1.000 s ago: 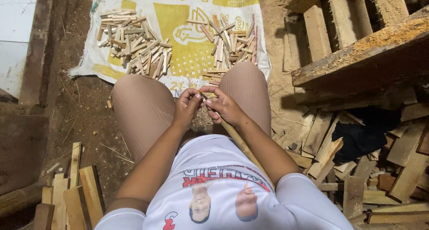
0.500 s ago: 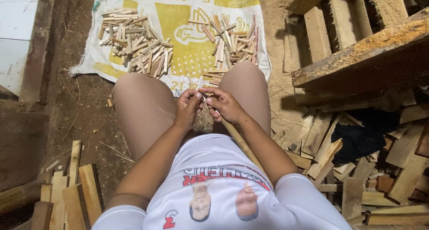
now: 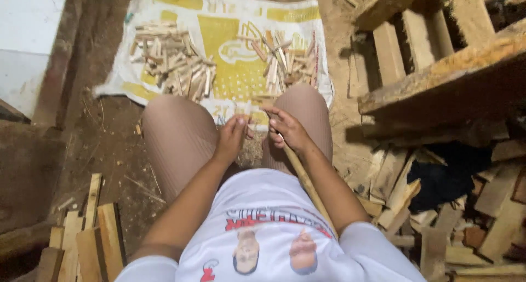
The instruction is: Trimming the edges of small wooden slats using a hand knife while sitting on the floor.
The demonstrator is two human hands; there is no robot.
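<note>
The left hand (image 3: 231, 138) and right hand (image 3: 289, 130) sat close together, just short of the printed sack (image 3: 241, 68). Both pinched a small wood piece (image 3: 257, 105); the right also clamped a long stick (image 3: 304, 178).

Single head-worn view, steeply downward, close over lap, dirt floor beyond.

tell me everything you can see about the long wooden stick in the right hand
The long wooden stick is slim, pale brown and looks like bare wood. It slants from the right hand, which grips its upper end, down along the right forearm toward the white shirt, where its lower end passes out of sight near the arm. It lies over the right thigh. The left hand is close to its top end; whether it touches the stick cannot be told.
</note>
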